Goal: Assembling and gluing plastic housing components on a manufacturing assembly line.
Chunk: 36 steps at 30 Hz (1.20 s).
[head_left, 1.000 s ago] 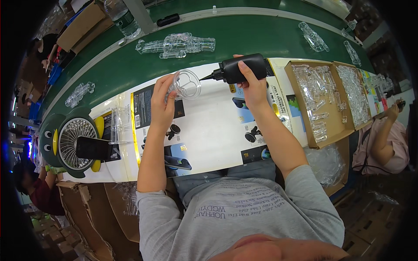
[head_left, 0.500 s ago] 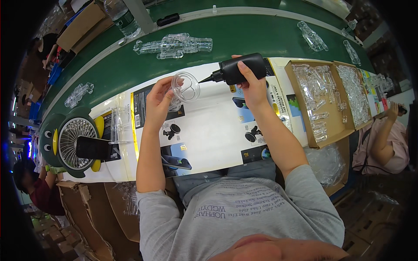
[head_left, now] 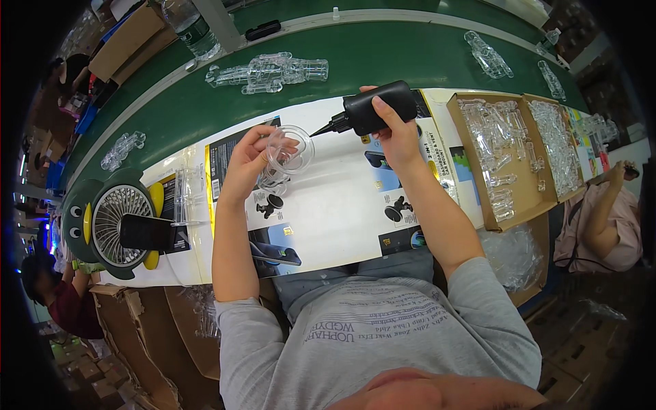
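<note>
Pinched in the fingers of my left hand (head_left: pixel 246 164) is a clear plastic part with a round, dish-like end (head_left: pixel 298 161). More of the part hangs below that end, partly behind the fingers. My right hand (head_left: pixel 398 137) is wrapped round a black squeeze bottle (head_left: pixel 383 107) held nearly on its side. Its narrow pointed nozzle aims left and slightly down. The tip sits at the dish's right rim; whether it touches, I cannot tell. Both hands are above a white printed sheet (head_left: pixel 328 225). No liquid can be made out.
Cardboard trays (head_left: pixel 493 217) of clear plastic parts stand at the right. A penguin-shaped fan (head_left: pixel 121 225) is at the left. A larger clear assembly (head_left: pixel 273 72) lies on the green table (head_left: pixel 396 58), with a water bottle (head_left: pixel 191 31) behind. Another person (head_left: pixel 598 225) sits far right.
The clear part has turned in my left hand, so its lower section shows more. That hand has shifted slightly left and down. The bottle has tilted a little, its tip dropping slightly.
</note>
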### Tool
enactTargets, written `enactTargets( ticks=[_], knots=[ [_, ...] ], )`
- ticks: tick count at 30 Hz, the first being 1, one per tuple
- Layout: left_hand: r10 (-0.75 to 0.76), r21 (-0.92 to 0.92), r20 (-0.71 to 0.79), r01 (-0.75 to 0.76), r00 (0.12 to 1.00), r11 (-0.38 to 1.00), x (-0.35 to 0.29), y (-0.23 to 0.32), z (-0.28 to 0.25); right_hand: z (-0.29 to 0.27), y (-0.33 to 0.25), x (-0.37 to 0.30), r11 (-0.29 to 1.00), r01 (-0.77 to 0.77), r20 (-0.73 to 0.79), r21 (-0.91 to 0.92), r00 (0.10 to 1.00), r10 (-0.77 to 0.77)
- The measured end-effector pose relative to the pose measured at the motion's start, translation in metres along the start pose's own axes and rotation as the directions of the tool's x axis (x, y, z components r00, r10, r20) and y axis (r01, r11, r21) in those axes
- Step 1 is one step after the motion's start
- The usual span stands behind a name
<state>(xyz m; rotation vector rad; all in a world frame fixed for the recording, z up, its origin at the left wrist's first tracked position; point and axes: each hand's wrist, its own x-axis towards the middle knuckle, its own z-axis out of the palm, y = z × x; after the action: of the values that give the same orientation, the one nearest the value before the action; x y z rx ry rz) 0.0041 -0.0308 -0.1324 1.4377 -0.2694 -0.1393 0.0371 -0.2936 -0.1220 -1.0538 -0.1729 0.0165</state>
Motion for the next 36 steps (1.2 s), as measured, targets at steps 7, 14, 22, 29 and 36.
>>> enactTargets(
  ticks=[7, 14, 22, 29, 36],
  knots=[
    [-0.067, -0.004, 0.091, 0.067, 0.994, 0.998, -0.0023, 0.0015, -0.0038, -0.0036, 0.0016, 0.001, 0.999, -0.041, 0.034, 0.012, 0.999, 0.041],
    [-0.142, 0.014, 0.168, 0.141, 0.975, 0.99, -0.0039, 0.0047, -0.0033, -0.0027, 0.0046, 0.0009, 0.999, -0.034, 0.056, 0.01, 0.998, 0.033],
    [-0.154, -0.031, 0.268, 0.168, 0.951, 0.985, -0.0047, 0.006, -0.0002, -0.0047, 0.0049, 0.0003, 0.999, -0.049, 0.106, -0.003, 0.993, 0.049],
    [-0.155, -0.04, 0.336, 0.178, 0.929, 0.983, -0.0045, 0.0065, 0.0042, -0.0033, 0.0052, 0.0001, 0.999, -0.045, 0.113, -0.009, 0.993, 0.045],
    [-0.21, 0.011, 0.367, 0.222, 0.906, 0.975, -0.0049, 0.007, 0.0052, -0.0009, 0.0007, -0.0037, 0.998, -0.038, 0.14, -0.04, 0.989, 0.044]
  ],
)
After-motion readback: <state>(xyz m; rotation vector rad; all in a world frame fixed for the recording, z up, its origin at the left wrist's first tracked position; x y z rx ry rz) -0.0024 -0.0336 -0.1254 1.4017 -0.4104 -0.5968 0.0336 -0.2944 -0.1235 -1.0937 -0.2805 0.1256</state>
